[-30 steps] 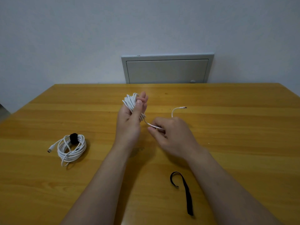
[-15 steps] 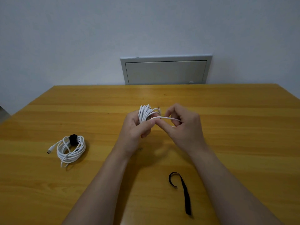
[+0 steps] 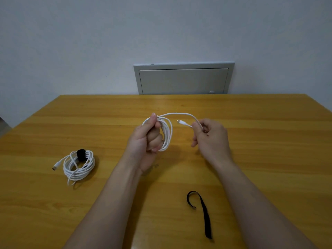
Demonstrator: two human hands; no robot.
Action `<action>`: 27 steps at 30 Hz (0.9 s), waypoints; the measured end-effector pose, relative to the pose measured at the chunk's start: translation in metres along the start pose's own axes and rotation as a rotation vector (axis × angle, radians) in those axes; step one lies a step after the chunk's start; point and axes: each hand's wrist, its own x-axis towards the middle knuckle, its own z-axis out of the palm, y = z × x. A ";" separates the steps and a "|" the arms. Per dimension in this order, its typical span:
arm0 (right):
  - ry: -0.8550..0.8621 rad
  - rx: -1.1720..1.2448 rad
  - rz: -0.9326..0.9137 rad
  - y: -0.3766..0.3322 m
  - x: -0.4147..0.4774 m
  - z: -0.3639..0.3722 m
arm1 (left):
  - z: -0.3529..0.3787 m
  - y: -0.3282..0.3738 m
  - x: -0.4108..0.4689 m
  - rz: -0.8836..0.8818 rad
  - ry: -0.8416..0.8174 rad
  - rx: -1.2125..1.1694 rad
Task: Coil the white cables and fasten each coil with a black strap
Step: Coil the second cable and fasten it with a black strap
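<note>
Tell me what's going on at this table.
A person is coiling a white cable. The left hand grips the coil while the right hand pinches the free end near its plug. A finished coil, bound with a black strap, lies on the table to the left. A loose black strap lies near the right forearm, not yet used.

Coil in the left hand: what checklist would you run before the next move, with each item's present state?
1. The left hand grips the coil: ok.
2. The right hand pinches the free end: ok.
3. All of the free end wound into the coil: not ok, it arcs loose between the hands.
4. The black strap lies loose on the table: ok.
5. The strapped coil lies apart, to the left: ok.
</note>
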 end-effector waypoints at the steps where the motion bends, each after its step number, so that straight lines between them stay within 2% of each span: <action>1: -0.040 0.071 0.031 -0.002 -0.001 0.002 | 0.000 0.000 0.000 -0.029 -0.027 -0.063; 5: -0.114 0.245 0.085 -0.007 -0.006 0.008 | -0.003 -0.002 0.001 -0.148 -0.190 -0.300; 10: -0.244 0.411 0.056 -0.013 -0.012 0.012 | -0.006 -0.007 0.002 -0.293 -0.350 -0.417; 16: -0.355 0.527 0.058 -0.008 -0.009 0.009 | -0.008 -0.009 0.003 -0.363 -0.429 -0.523; 27: -0.559 0.920 0.295 -0.004 -0.005 0.003 | -0.003 -0.006 -0.003 -0.434 -0.540 -0.607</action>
